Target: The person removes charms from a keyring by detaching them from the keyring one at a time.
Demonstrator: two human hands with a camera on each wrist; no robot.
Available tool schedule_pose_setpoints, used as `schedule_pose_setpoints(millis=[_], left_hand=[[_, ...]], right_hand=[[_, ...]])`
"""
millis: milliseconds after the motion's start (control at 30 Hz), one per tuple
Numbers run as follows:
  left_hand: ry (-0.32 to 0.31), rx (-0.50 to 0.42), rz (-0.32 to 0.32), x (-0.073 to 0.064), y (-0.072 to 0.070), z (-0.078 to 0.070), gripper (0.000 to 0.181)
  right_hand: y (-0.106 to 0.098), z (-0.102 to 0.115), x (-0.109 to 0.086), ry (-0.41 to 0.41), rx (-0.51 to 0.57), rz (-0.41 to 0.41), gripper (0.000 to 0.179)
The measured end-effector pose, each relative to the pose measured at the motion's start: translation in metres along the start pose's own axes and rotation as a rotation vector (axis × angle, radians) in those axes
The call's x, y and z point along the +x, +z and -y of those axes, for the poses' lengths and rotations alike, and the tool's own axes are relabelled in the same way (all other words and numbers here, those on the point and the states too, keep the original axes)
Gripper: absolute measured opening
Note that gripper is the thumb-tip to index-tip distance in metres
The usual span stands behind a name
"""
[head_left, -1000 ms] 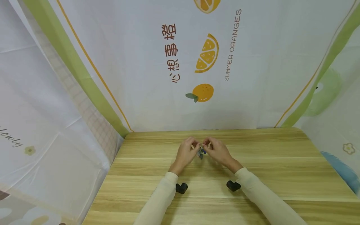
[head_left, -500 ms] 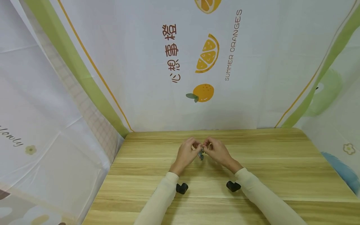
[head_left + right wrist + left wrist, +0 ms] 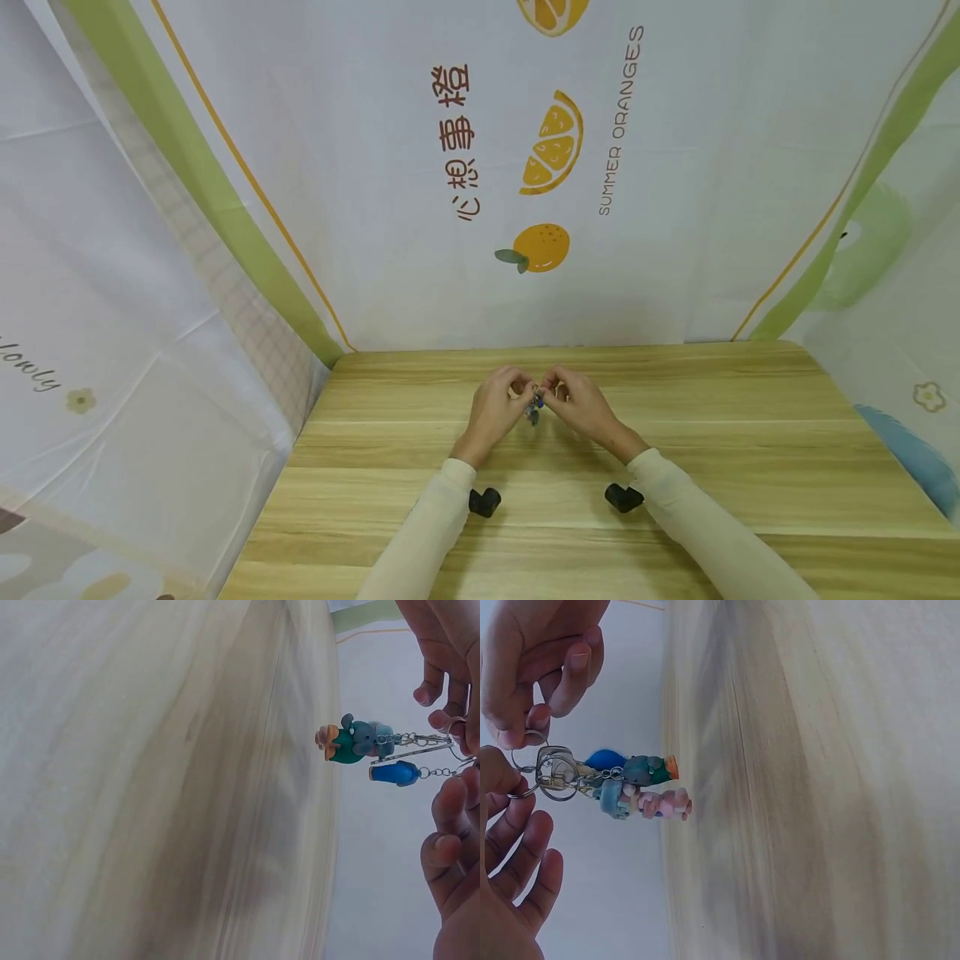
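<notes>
With the left grip point(image 3: 495, 410) and right grip point(image 3: 587, 408) each pinching at the metal rings point(image 3: 540, 771), steady fingertips—small twists, no tugging—seem wisest, as the figurine charms point(image 3: 639, 772) dangle between them over the counter point(image 3: 705, 442).

From the person's head, a wide view looked forward and down, far enough off to take in the wooden table point(image 3: 540, 542), the cloth backdrop point(image 3: 675, 275), the left hand point(image 3: 498, 408) and the right hand point(image 3: 585, 407). The left wrist view looked out low over the table, close up and turned sideways, with the wood filling its right side; the right wrist view did likewise, the wood on its left. Both wrist views shared the two hands, the hanging keyring charms point(image 3: 637, 774) and the cloth backdrop
</notes>
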State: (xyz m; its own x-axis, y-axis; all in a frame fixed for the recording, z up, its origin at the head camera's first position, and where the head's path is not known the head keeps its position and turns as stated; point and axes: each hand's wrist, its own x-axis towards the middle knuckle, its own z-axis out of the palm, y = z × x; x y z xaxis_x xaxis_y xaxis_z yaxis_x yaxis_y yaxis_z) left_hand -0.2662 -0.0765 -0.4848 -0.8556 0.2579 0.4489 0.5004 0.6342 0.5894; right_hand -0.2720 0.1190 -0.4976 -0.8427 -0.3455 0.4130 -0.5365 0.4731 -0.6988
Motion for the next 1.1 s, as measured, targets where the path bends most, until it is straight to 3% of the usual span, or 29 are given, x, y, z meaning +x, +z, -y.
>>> schedule_pose_setpoints(millis=[467,800,1100], left_hand=[[0.066,0.005,-0.022,-0.0015,0.0022,0.0012,0.007],[0.059,-0.018,0.000,-0.0014,0.0034,0.0013,0.009],[0.040,0.005,0.008,-0.0022,0.0057,0.0000,0.009]], right_hand=[[0.0020,0.0008,0.0007,0.060,-0.039,0.015,0.007],[0.0009,0.0029,0.0013,0.121,-0.066,0.044,0.008],[0.0018,0.0005,0.0012,0.106,-0.077,0.034,0.009]])
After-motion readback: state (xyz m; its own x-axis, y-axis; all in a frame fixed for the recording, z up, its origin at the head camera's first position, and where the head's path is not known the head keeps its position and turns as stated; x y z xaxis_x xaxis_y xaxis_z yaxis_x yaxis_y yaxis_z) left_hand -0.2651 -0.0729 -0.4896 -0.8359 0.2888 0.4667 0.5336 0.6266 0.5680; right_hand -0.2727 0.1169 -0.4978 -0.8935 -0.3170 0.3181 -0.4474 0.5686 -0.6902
